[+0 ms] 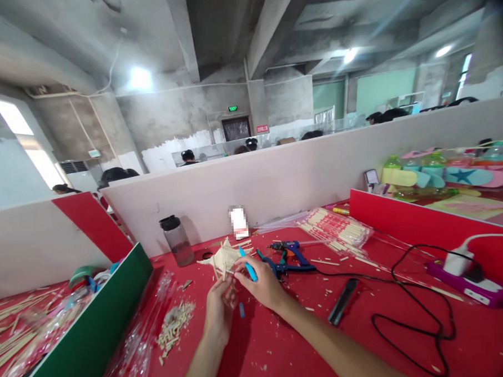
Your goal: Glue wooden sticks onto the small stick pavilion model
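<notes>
Two hands busy with a little stick model over the red table (283, 342).
Left hand (218, 312) closed on the stick model (222, 257) from below; right hand (262, 285) gripping blue cutters (250, 270) just beside it. Best to hold steady, snip slowly. Blue glue gun (294, 253) lying near, far right.

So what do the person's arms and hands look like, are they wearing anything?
Both arms are bare, with no sleeves showing. The left hand and right hand wear no gloves, and no rings, watch or bracelet can be seen. Just two plain forearms reaching in from the bottom of the picture.
</notes>
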The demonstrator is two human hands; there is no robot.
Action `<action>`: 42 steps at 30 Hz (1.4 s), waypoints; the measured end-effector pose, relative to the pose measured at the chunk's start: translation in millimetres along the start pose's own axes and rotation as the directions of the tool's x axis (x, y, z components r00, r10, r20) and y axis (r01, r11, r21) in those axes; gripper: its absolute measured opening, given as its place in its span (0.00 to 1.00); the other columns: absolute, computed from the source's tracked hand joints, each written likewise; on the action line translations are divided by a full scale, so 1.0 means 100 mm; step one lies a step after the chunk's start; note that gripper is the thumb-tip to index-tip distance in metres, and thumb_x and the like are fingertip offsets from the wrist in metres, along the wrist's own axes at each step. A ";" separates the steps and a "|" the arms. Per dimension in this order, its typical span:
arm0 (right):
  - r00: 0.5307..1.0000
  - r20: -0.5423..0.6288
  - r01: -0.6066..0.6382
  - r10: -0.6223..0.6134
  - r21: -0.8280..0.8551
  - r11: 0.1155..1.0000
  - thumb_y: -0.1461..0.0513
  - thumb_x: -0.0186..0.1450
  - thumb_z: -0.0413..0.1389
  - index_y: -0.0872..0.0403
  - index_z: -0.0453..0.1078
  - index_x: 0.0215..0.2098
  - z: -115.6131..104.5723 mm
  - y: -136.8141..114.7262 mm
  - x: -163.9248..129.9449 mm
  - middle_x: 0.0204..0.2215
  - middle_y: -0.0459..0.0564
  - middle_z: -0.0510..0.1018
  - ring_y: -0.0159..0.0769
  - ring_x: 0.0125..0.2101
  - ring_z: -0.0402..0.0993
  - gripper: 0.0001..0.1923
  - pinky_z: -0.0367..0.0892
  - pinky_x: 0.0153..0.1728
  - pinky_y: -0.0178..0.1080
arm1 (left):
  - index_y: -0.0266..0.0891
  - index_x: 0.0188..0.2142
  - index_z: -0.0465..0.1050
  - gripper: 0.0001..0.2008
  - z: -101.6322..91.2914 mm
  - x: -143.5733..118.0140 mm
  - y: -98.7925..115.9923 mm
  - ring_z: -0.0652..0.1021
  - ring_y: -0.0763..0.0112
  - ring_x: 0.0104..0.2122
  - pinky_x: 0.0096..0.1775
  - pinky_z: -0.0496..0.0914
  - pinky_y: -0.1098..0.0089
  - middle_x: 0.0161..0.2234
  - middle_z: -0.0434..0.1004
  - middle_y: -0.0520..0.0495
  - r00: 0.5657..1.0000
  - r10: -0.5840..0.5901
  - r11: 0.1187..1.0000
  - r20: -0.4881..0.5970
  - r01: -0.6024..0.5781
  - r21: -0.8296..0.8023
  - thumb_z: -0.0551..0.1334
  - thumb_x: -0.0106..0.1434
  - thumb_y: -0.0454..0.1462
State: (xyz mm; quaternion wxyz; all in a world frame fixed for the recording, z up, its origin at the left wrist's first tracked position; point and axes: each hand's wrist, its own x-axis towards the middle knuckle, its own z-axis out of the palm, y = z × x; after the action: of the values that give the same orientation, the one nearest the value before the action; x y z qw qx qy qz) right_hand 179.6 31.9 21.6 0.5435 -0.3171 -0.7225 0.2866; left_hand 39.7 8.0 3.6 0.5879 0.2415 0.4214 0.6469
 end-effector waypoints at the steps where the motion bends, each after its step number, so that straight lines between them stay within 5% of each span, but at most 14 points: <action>1: 1.000 0.004 -0.001 0.001 -0.009 1.000 0.63 0.65 0.58 0.51 0.73 0.43 0.01 0.00 0.00 0.36 0.46 0.82 0.36 0.37 0.80 0.08 0.70 0.42 0.36 | 0.36 0.36 0.76 0.15 -0.02 0.01 0.00 0.68 0.82 0.18 0.22 0.61 0.79 0.25 0.75 0.54 1.000 0.006 0.999 0.000 -0.006 0.043 0.71 0.46 0.35; 3: 1.000 0.010 -0.001 0.001 -0.027 1.000 0.63 0.64 0.59 0.51 0.73 0.42 0.04 0.00 0.01 0.36 0.46 0.82 0.36 0.36 0.79 0.07 0.70 0.40 0.36 | 0.37 0.35 0.75 0.13 -0.08 0.06 0.02 0.67 0.81 0.17 0.21 0.60 0.78 0.25 0.75 0.53 0.998 0.040 0.968 0.044 -0.049 0.246 0.66 0.47 0.34; 8: 1.000 -0.010 0.001 -0.002 -0.061 0.998 0.65 0.63 0.60 0.51 0.73 0.41 0.13 0.03 0.02 0.35 0.46 0.82 0.36 0.36 0.79 0.07 0.69 0.41 0.36 | 0.38 0.20 0.67 0.02 -0.24 0.13 0.19 0.64 0.76 0.17 0.23 0.57 0.74 0.16 0.66 0.56 0.971 0.087 0.721 0.221 -0.214 0.659 0.60 0.44 0.31; 10: 1.000 -0.022 0.013 -0.014 -0.061 0.998 0.65 0.64 0.59 0.52 0.73 0.40 0.16 0.05 0.03 0.34 0.46 0.82 0.36 0.36 0.79 0.07 0.69 0.42 0.36 | 0.40 0.22 0.66 0.04 -0.30 0.10 0.30 0.67 0.73 0.20 0.27 0.59 0.73 0.18 0.66 0.56 0.936 0.230 0.505 0.267 -0.349 0.790 0.59 0.48 0.30; 12: 0.999 -0.028 0.020 -0.021 -0.046 0.999 0.65 0.64 0.59 0.52 0.73 0.40 0.18 0.07 0.03 0.34 0.46 0.82 0.36 0.35 0.79 0.05 0.69 0.41 0.36 | 0.41 0.27 0.67 0.06 -0.36 0.06 0.40 0.71 0.69 0.25 0.31 0.63 0.71 0.22 0.70 0.54 0.843 0.408 0.147 0.351 -0.440 0.886 0.56 0.52 0.30; 14: 0.999 -0.031 0.020 -0.021 -0.025 0.999 0.64 0.65 0.59 0.52 0.73 0.40 0.19 0.10 0.03 0.34 0.46 0.82 0.36 0.35 0.80 0.05 0.70 0.40 0.36 | 0.42 0.36 0.69 0.11 -0.41 0.05 0.46 0.76 0.63 0.35 0.38 0.68 0.66 0.32 0.76 0.49 0.697 0.523 -0.130 0.491 -0.504 0.854 0.55 0.54 0.29; 17: 0.999 -0.044 0.027 -0.028 -0.015 1.000 0.64 0.65 0.60 0.51 0.72 0.41 0.17 0.12 0.02 0.34 0.46 0.82 0.37 0.36 0.80 0.06 0.70 0.40 0.35 | 0.39 0.55 0.65 0.21 -0.45 0.09 0.46 0.72 0.55 0.55 0.54 0.67 0.57 0.53 0.74 0.38 0.486 0.542 -0.372 0.686 -0.593 0.714 0.55 0.61 0.31; 19: 0.998 -0.046 0.034 -0.034 -0.006 0.999 0.64 0.65 0.59 0.52 0.72 0.40 0.15 0.11 0.01 0.34 0.46 0.82 0.36 0.36 0.80 0.05 0.70 0.40 0.35 | 0.39 0.64 0.56 0.27 -0.46 0.15 0.41 0.67 0.53 0.62 0.59 0.63 0.53 0.62 0.67 0.35 0.430 0.503 -0.475 0.750 -0.588 0.655 0.57 0.66 0.36; 22: 0.999 -0.035 0.026 -0.025 0.020 0.999 0.64 0.65 0.58 0.52 0.72 0.39 0.12 0.09 0.00 0.33 0.45 0.82 0.35 0.34 0.80 0.04 0.71 0.39 0.34 | 0.39 0.68 0.51 0.32 -0.45 0.22 0.34 0.64 0.52 0.65 0.63 0.59 0.51 0.65 0.63 0.35 0.411 0.464 -0.564 0.785 -0.546 0.619 0.58 0.68 0.44; 29: 0.997 -0.056 0.044 -0.044 -0.007 0.999 0.66 0.64 0.58 0.52 0.73 0.39 0.06 0.08 -0.02 0.34 0.45 0.81 0.34 0.34 0.79 0.06 0.70 0.40 0.34 | 0.37 0.67 0.57 0.31 -0.34 0.29 0.25 0.67 0.50 0.63 0.66 0.52 0.48 0.61 0.70 0.36 0.346 0.522 -0.639 0.779 -0.446 0.627 0.59 0.68 0.45; 42: 0.996 0.027 0.085 -0.084 -0.045 0.995 0.65 0.65 0.59 0.52 0.72 0.43 -0.17 0.09 -0.03 0.34 0.47 0.82 0.34 0.35 0.80 0.08 0.70 0.40 0.34 | 0.35 0.65 0.62 0.28 -0.28 0.63 0.30 0.68 0.48 0.62 0.66 0.51 0.48 0.60 0.72 0.35 0.381 0.575 -0.621 0.724 -0.373 0.689 0.57 0.68 0.44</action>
State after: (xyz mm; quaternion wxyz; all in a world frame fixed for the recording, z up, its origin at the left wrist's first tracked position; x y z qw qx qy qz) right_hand 198.3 36.5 17.4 0.5386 -0.2950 -0.7484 0.2504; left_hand -11.9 63.2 2.5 -0.3061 0.7087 0.5496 0.3194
